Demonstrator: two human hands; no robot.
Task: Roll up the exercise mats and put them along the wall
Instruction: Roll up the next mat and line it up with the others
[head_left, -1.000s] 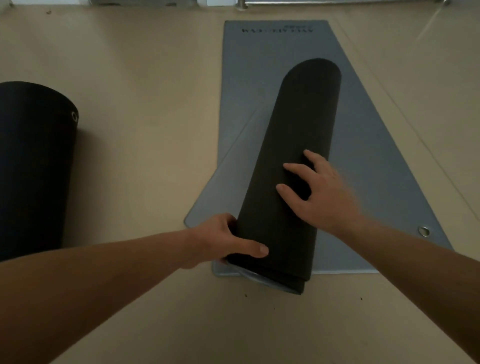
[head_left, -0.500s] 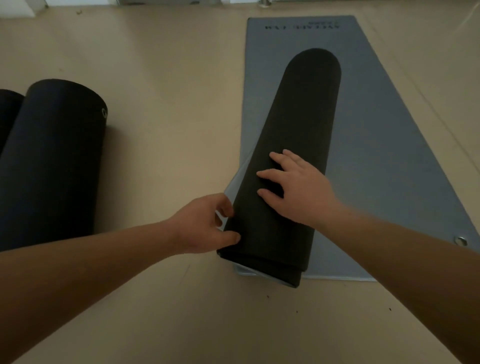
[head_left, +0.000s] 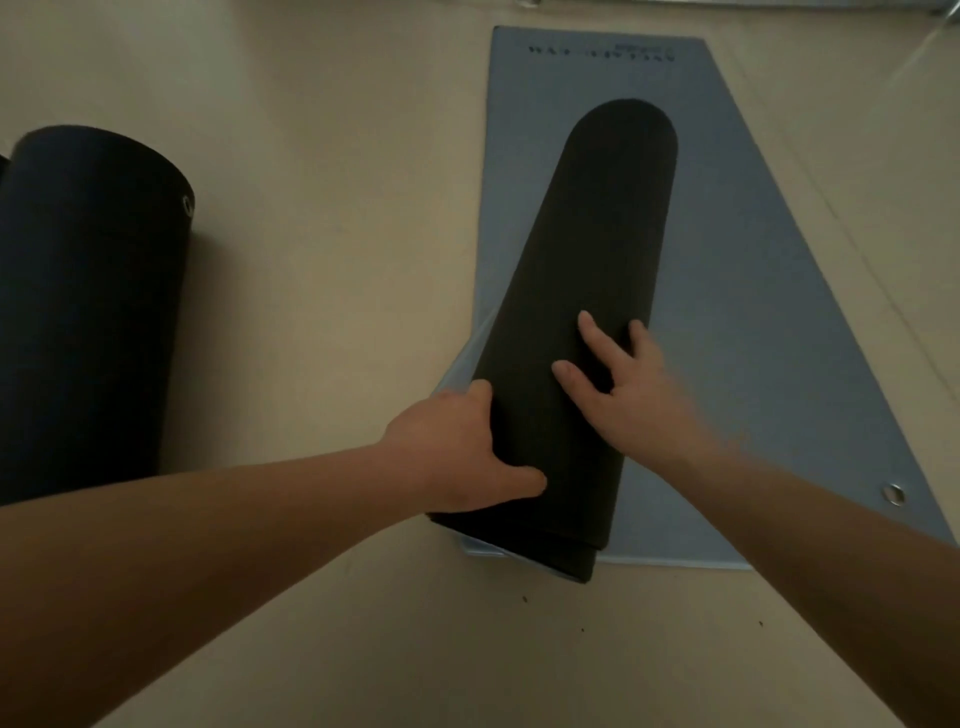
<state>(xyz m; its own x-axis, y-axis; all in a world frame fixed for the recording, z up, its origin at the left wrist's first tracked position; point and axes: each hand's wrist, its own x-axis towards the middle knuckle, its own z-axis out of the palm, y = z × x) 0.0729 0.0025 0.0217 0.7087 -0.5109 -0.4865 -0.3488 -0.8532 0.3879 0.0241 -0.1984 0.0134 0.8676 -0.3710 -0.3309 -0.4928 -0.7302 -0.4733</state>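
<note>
Since half a second ago, the right hand (head_left: 631, 400) has slid farther up and across the dark roll (head_left: 576, 332), while the left hand (head_left: 460, 449) has shifted from the roll's lower corner onto its left flank, thumb now lying along the near part of the surface. Right fingers (head_left: 592, 330) are spread apart and laid flat on top of the roll, gripping nothing; the hand is slightly blurred. Left fingers curl around the roll's left edge, with their tips hidden behind it, so the hand is cupped against the side and thumb pressed on top.

Dark and partly rolled, this mat lies lengthwise away from the person on its own unrolled grey part (head_left: 753, 312), which is spread flat on the beige floor (head_left: 337, 182). A metal eyelet (head_left: 893, 493) sits in the grey part's near right corner, and faint lettering runs along its far end. Well apart to the left lies a finished black roll (head_left: 88, 312) on the floor.
</note>
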